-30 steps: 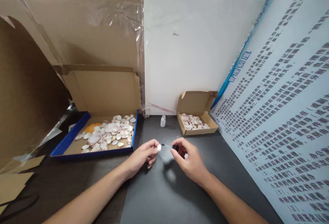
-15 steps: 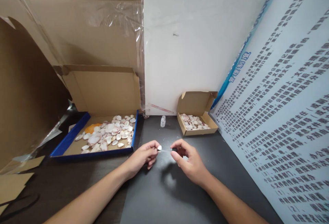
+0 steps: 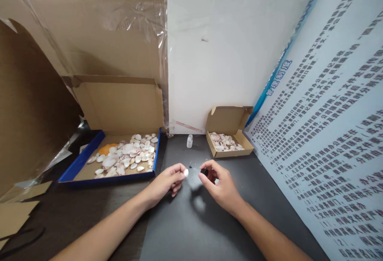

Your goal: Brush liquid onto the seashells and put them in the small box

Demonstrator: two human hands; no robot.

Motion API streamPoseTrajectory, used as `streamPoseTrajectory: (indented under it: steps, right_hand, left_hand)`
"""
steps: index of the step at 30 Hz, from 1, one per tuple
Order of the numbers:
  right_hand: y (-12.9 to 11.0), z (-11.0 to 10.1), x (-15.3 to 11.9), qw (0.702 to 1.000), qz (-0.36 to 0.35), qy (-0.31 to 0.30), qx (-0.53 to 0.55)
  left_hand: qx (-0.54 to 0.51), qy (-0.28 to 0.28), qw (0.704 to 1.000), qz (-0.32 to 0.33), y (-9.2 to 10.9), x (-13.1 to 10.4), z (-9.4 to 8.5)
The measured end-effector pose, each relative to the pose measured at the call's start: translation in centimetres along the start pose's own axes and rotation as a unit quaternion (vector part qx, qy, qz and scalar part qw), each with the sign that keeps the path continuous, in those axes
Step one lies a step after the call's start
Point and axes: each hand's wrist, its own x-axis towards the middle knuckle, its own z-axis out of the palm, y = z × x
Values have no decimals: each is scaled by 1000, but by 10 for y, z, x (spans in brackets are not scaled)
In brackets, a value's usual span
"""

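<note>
Left hand point(image 3: 168, 180) pinches shell point(image 3: 186, 173), right hand point(image 3: 220, 182) black cap point(image 3: 204, 172), gap between their edges

The white panel point(image 3: 239, 53) at upper centre is evenly lit, while the cardboard point(image 3: 36, 105) at far left is sunk in shade. Glints are thrown by clear tape point(image 3: 163, 39). A soft shadow is cast beside the right hand point(image 3: 221, 187). Print point(image 3: 329, 133) is stretched toward the right edge.

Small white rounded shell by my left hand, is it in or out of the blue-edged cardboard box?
Out: your left hand holds the shell beyond the right wall of the box.
</note>
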Motion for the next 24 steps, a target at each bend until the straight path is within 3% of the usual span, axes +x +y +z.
streamPoseTrajectory:
  steps: [4,10,16,24]
  right_hand:
    - [-1,0,-1,998,0,-45,36]
    - [1,2,1,998,-4,30,-59]
    - [2,3,0,992,-27,41,-115]
    - [2,11,-5,985,-78,13,-151]
  left_hand:
    - [-2,3,1000,0,-1,1,0]
    - [6,3,1000,12,3,-2,2]
    - [-60,-58,992,97,12,-14,12]
    - [-112,-104,983,104,9,-17,20]
